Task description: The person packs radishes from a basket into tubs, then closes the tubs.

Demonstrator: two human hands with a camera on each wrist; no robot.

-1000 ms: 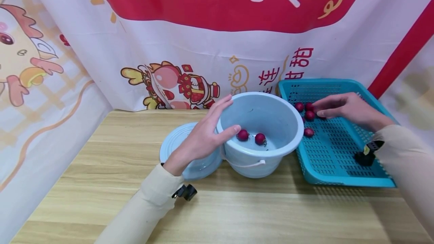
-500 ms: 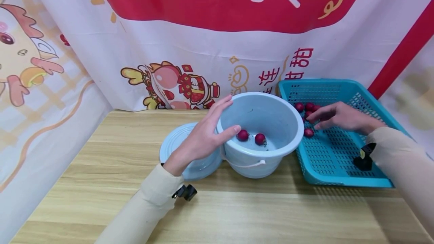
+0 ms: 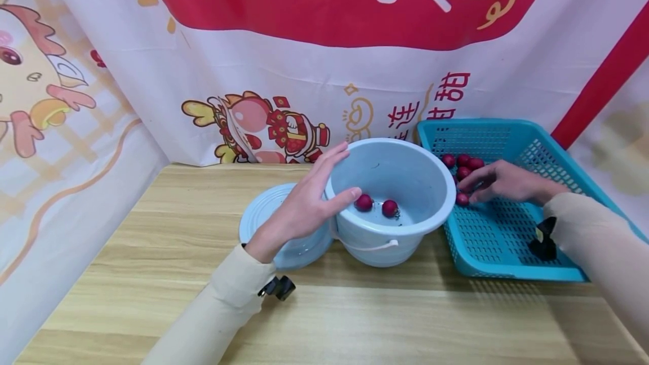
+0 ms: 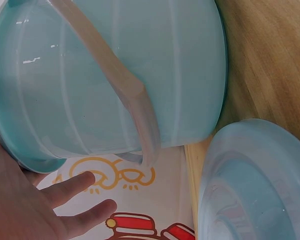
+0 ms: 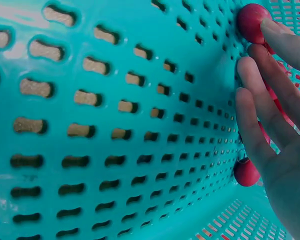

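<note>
The right hand [image 3: 502, 182] has its thumb and forefinger drawn in on either side of a red radish [image 3: 462, 199], in a narrow pinch with the thumb tip on its skin; how firmly, I cannot tell; the other fingers lie less bent beside it; just beyond the pinch sit more radishes [image 3: 475, 163], close together; under and around them is the teal basket [image 3: 507, 271], its perforated wall to the left of the pinch; further left, just beside the basket, stands the pale blue bucket [image 3: 405, 244], two radishes [image 3: 390, 208] at its bottom; on its far side from the pinch, the left hand [image 3: 308, 204] rests at the rim, fingers extended, thumb over the edge; farthest left, partly beneath that hand, lies the blue lid [image 3: 304, 255] on the wooden table [image 3: 355, 325].
</note>
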